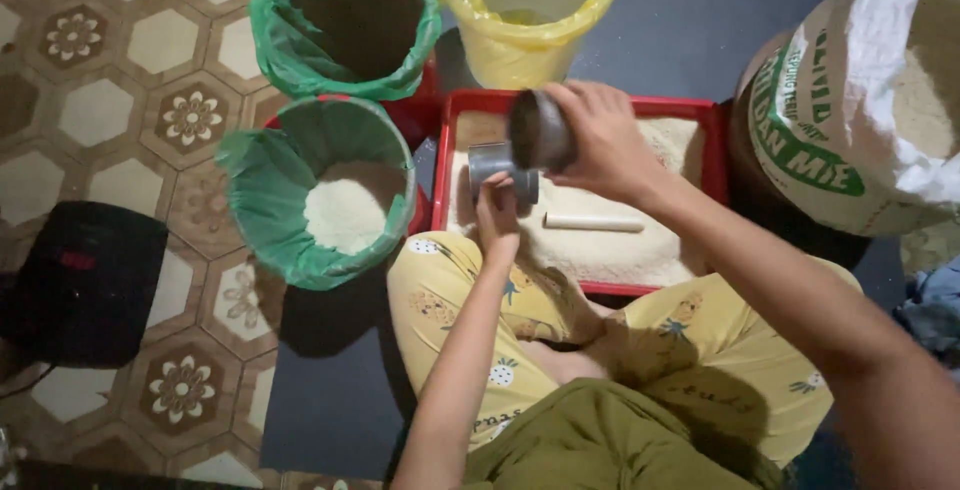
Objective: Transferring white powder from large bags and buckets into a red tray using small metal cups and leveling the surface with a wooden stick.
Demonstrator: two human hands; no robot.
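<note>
Patterned tile floor (120, 100), red tray (716, 150) of rice, steel cup (541, 131) gripped by right hand (600, 140) fingers, second cup (497, 167) clasped by left hand (497, 218).

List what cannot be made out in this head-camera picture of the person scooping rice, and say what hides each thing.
- Inside of the metal can in the right hand: too dark to see.
- Second metal can at the left hand: partly hidden by both hands.
- Upper green-lined bucket: contents lost in shadow.
- Rice sack: cut off by the right edge.
- Black object on the floor: too dim to identify.
</note>
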